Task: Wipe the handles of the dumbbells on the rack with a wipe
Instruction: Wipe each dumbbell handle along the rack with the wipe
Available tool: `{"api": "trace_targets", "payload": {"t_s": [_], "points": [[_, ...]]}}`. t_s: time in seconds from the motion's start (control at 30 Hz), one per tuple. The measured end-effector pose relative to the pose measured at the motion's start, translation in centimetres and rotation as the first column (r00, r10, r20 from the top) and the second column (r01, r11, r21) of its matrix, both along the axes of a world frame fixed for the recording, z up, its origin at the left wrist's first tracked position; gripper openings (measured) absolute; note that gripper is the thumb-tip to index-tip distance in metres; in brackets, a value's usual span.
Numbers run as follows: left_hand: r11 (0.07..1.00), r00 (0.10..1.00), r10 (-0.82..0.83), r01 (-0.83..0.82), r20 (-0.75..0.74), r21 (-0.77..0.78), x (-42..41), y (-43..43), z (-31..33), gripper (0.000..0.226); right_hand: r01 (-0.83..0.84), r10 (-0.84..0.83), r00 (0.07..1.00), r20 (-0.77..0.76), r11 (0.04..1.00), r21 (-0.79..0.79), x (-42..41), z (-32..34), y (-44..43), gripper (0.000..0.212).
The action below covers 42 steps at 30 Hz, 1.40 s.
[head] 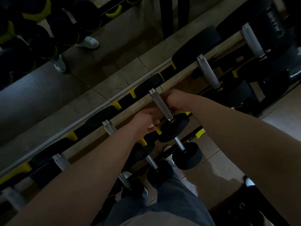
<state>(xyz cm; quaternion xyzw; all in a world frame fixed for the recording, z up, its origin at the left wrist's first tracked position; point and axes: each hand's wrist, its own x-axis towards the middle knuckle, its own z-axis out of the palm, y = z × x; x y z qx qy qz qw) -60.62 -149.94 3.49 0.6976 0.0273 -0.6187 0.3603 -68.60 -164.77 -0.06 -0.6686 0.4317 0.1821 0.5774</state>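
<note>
handle (160, 105): between both hands, long way pointing away from the person
left hand (144, 123): pinches the white wipe (151, 126)
right hand (173, 99): curled, just beside the handle; grip unclear

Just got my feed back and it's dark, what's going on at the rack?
A person stands over the dumbbell rack, both arms out to one top-row dumbbell handle. The left hand holds a white wipe just beside that handle. The right hand is curled against its other side; whether it grips it is unclear in the dim light.
</note>
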Motion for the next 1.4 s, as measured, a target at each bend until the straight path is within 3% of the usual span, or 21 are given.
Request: {"api": "trace_targets", "payload": {"t_s": [0.07,0.13,0.4,0.47,0.53,0.6,0.63,0.77,0.93,1.1,1.23,1.4], "points": [[1.0,1.0,-0.002,0.002,0.014,0.003,0.1,0.2,-0.1,0.048,-0.316,0.296,0.942,-0.159,0.941,-0.118,-0.7,-0.3,-0.2,0.024],[1.0,1.0,-0.007,0.007,0.006,-0.007,0.2,0.3,0.0,0.049,-0.494,0.456,0.848,-0.271,0.865,-0.09,-0.7,-0.2,-0.4,0.026],[0.999,0.999,-0.037,0.037,-0.011,0.0,0.0,0.8,-0.1,0.046,-0.614,0.555,0.736,-0.388,0.788,-0.039,-0.4,1.5,-0.8,0.022],[1.0,1.0,-0.012,0.012,-0.009,0.008,0.0,1.0,-0.3,0.048,-0.539,0.484,0.803,-0.347,0.839,-0.075,-1.0,1.0,-1.2,0.016],[0.999,0.999,0.033,-0.033,-0.02,0.008,0.0,1.0,-0.4,0.045,-0.144,0.134,0.974,-0.181,0.989,-0.045,-1.3,0.7,-1.0,0.014],[0.999,0.999,0.046,-0.046,-0.012,0.018,0.1,0.9,-0.4,0.036,0.226,-0.226,0.974,-0.003,0.974,0.004,-1.1,0.4,-0.6,0.017],[0.999,0.999,0.042,-0.042,0.006,0.026,0.2,0.9,-0.4,0.031,0.266,-0.265,0.963,0.049,0.964,-0.008,-1.0,0.1,-0.4,0.017],[0.993,0.986,0.118,-0.114,0.115,-0.039,0.8,0.5,-0.7,0.026,0.195,-0.177,0.98,0.09,0.944,-0.267,-1.3,0.3,1.0,0.018],[0.985,0.981,0.144,-0.129,0.132,-0.114,0.8,-0.1,-0.8,0.026,0.297,-0.252,0.948,0.196,0.919,-0.259,-2.7,1.6,3.0,0.014],[0.987,0.976,0.097,-0.069,0.197,-0.143,-0.1,-0.5,-1.8,0.024,0.24,-0.183,0.955,0.234,0.939,-0.248,-3.6,2.0,4.0,0.004],[0.985,0.97,0.116,-0.085,0.212,-0.151,-0.2,-0.8,-1.8,0.02,0.197,-0.15,0.958,0.244,0.964,-0.179,-3.8,2.1,3.8,0.014],[0.954,0.879,0.3,-0.27,0.371,-0.131,1.5,-2.2,-2.3,0.009,0.175,-0.111,0.978,0.176,0.896,-0.408,-4.4,0.6,4.0,0.03]]}}
